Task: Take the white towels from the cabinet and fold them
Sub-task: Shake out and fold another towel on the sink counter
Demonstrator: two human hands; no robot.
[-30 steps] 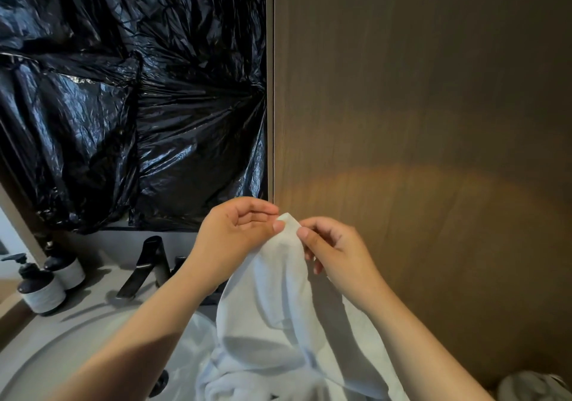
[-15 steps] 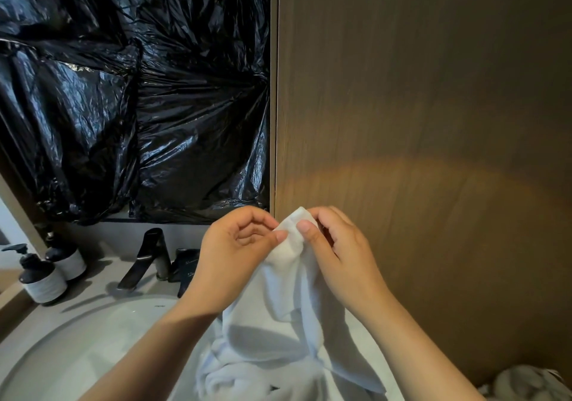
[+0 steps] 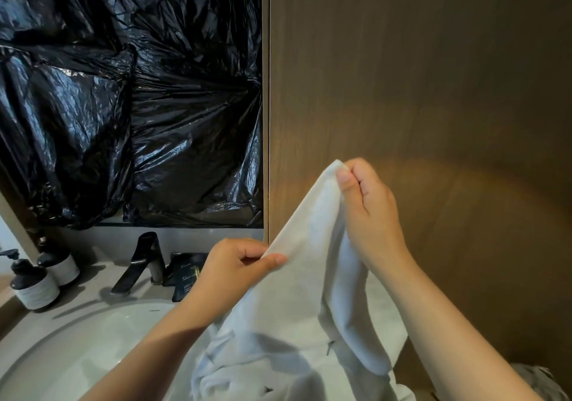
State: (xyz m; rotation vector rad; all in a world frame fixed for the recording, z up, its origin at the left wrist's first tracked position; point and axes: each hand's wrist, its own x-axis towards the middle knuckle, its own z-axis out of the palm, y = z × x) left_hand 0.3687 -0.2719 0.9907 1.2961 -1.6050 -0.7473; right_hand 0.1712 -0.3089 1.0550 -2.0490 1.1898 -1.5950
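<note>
**Now: white towel [image 3: 306,292] held by one edge between left hand [image 3: 235,272] and right hand [image 3: 368,211]**

Head view, looking forward and down. The right hand pinches the upper corner of the towel between the thumb and the curled forefinger, and holds it raised in front of the brown wooden cabinet panel [image 3: 418,91]. The left hand sits lower and to the left. It pinches the same edge between the thumb and the side of the forefinger, with the other fingers curled into the palm. Between the two grips the edge runs on a slant, rising from left to right.

Below the hands the cloth hangs in loose vertical folds. It gathers into a crumpled heap at the bottom of the view, over the right side of the round white sink [image 3: 77,354]; whether it touches the basin cannot be told.

Behind the sink a black faucet [image 3: 140,261] stands on the grey tabletop [image 3: 93,280], with a dark packet [image 3: 185,273] just beside it on the right. Two dark pump bottles [image 3: 35,286] with pale bands stand side by side at the far left. Crumpled black plastic sheeting [image 3: 123,106] covers the wall above. A second pale cloth [image 3: 538,379] shows in the lower right corner, partly cut off by the frame.
</note>
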